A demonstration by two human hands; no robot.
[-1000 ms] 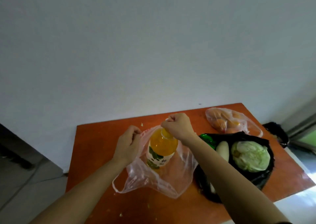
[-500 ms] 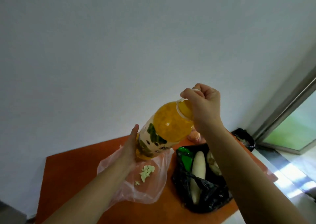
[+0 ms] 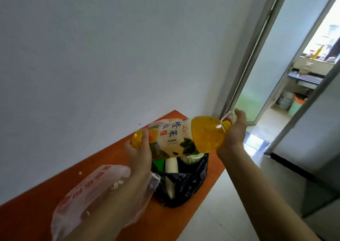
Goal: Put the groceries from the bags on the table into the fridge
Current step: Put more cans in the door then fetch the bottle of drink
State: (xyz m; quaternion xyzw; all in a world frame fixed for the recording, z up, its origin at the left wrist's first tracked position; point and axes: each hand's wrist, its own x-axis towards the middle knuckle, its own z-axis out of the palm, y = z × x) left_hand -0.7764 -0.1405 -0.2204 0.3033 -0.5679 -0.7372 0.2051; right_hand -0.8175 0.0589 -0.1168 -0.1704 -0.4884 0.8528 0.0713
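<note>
A large orange juice bottle [image 3: 184,137] lies nearly level in the air above the orange table [image 3: 46,204]. My left hand [image 3: 140,154] grips its base from below. My right hand [image 3: 234,132] holds its cap end, where a thin white loop hangs. Beneath the bottle sits a black bag [image 3: 185,183] holding a white radish [image 3: 170,178], a green item and part of a cabbage. A limp clear pink-printed bag [image 3: 88,191] lies on the table under my left forearm.
A grey fridge side [image 3: 312,159] stands at the right. An open doorway [image 3: 287,86] behind the bottle leads to another room with shelves and a bin. A white wall runs along the table's far edge. Pale floor lies between table and fridge.
The bottle has come out of the clear bag, been lifted and tipped to nearly level. My left hand moved onto its base. The view swung right toward the doorway and fridge.
</note>
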